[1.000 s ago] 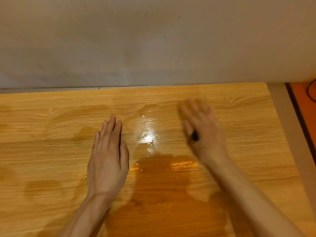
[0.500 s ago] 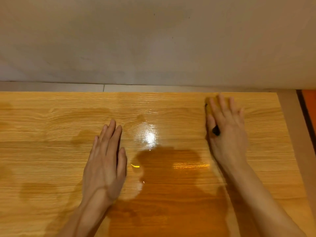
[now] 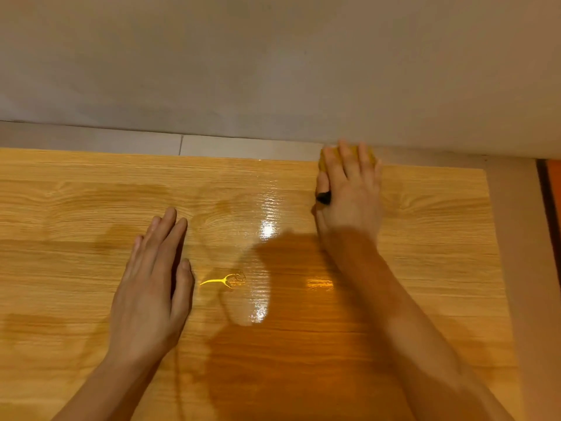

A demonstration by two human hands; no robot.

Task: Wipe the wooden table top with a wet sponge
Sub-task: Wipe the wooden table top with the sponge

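Note:
The wooden table top (image 3: 76, 268) fills the lower view, with glossy wet streaks (image 3: 264, 229) near its middle and darker damp patches to the left. My right hand (image 3: 349, 196) lies with straight fingers on a yellow sponge (image 3: 372, 157), pressing it down at the table's far edge, right of centre. Only the sponge's yellow edges show around the fingers, and a small dark bit shows by the thumb. My left hand (image 3: 151, 284) rests flat, palm down, on the table left of the wet streaks and holds nothing.
A grey wall rises behind the table, with a pale ledge strip (image 3: 121, 139) between the two. The table's right edge (image 3: 493, 238) borders a beige strip, and beyond that lies an orange surface (image 3: 555, 192).
My right hand has slid the sponge away from me and to the right, from the table's middle to its far edge. My left hand has stayed flat in place.

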